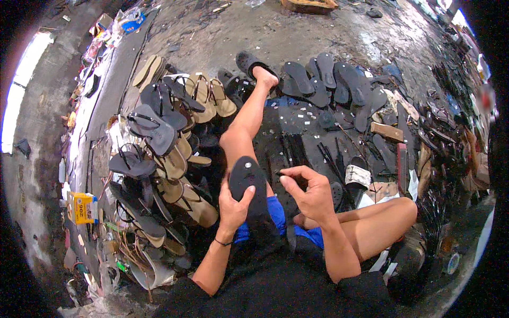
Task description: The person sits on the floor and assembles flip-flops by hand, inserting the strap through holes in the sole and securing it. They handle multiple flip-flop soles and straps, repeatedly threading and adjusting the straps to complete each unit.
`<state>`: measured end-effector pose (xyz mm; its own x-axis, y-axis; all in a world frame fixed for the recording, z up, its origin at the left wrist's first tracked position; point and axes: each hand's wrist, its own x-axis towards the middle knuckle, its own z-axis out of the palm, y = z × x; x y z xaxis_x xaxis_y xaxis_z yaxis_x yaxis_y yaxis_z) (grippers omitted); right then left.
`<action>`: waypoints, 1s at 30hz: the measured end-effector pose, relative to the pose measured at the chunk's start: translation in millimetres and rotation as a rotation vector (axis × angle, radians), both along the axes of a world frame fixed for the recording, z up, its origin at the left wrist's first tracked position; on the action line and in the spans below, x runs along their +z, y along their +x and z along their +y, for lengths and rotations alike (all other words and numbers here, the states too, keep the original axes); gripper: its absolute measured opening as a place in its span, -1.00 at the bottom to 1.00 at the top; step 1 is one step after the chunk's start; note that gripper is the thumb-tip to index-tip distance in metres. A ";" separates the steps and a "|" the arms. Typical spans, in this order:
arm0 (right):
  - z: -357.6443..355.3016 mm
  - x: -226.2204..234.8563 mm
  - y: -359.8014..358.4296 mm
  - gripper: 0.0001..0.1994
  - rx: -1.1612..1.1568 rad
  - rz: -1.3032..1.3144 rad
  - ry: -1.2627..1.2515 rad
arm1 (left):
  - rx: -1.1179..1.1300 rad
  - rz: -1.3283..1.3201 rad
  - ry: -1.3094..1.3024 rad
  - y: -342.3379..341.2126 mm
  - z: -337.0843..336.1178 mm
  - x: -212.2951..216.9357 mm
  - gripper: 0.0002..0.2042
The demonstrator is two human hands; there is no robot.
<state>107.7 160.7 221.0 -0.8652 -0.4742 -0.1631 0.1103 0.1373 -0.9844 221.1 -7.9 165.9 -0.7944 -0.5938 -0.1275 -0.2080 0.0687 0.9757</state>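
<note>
In the head view, a dark sandal sole (247,179) is held in the left hand (233,208), over the person's outstretched leg (246,121). The sole is gripped near its lower part, with the thumb pressed flat on the face that is turned up to the camera and the fingers mostly hidden along its left edge and behind it. A small whitish round mark is seen near the sole's upper end. The right hand (314,195) is raised just to the right of the sole, not touching it, with a gap left between them. Its thumb and forefinger are brought together at the tips, where a small dark piece (278,173) seems to be pinched; what it is cannot be told. A thin dark band (222,243) is worn on the left wrist. To the left of the hands, black and tan thong sandals (152,129) are piled on the floor (212,40). Beyond the hands, dark soles (298,78) are laid out to the right of a foot shod in a black clog (250,64). Bundled black strips (295,150) are placed beyond the right hand, and a brown block (387,131) is seen farther right.
</note>
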 end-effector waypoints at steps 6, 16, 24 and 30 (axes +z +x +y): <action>1.9 13.1 8.7 -0.82 0.068 0.231 0.159 | -0.113 -0.056 0.148 -2.4 23.9 50.1 -0.66; 5.6 6.1 16.7 -0.77 0.040 0.344 0.341 | -0.303 0.070 -0.267 2.4 27.2 45.6 -0.74; 3.8 -13.0 29.4 -0.81 0.061 0.309 0.247 | -0.309 0.055 -0.007 2.7 16.5 33.0 -0.72; 8.6 -19.0 34.2 -0.83 0.010 0.264 0.310 | -0.347 0.084 -0.098 -2.3 23.5 27.9 -0.71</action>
<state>141.9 169.3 201.9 -0.8919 -0.4463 -0.0730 -0.1433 0.4321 -0.8904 218.9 15.6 193.9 -0.9558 -0.2938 -0.0096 -0.0758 0.2150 0.9737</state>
